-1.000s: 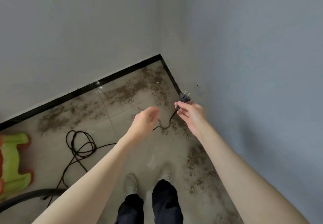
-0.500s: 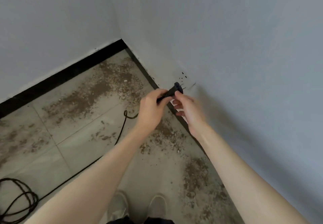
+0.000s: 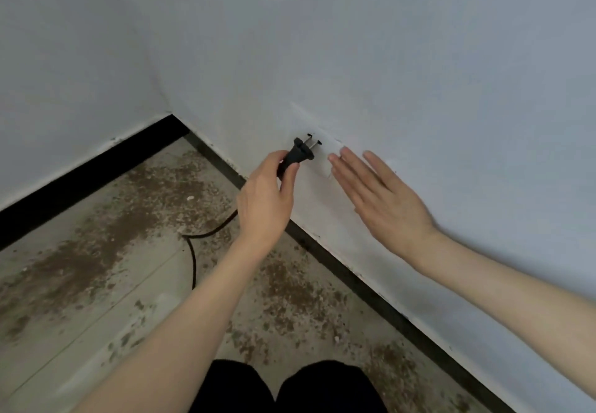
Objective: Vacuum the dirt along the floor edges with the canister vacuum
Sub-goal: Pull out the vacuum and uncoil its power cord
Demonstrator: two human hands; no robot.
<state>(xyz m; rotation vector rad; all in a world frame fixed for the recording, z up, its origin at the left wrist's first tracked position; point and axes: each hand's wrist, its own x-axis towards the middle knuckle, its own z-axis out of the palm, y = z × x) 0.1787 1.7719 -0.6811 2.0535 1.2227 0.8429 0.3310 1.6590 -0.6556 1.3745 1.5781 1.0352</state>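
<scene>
cord (image 3: 206, 235) partly hidden behind forearm, wall socket (image 3: 317, 154) indistinct

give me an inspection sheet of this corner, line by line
surface: pale tiled floor with brown dirt patches near the black baseboard
job's things: black two-prong plug, prongs at the slots of the white wall socket; vacuum not in view
clutter: nothing seen
grippers: left hand holds the plug in its fingers; right hand flat, holding nothing, by the socket
cables: thin black cord trails from the plug across the dirt
surroundings: white walls meet in a corner; the person's dark trousers at bottom
</scene>
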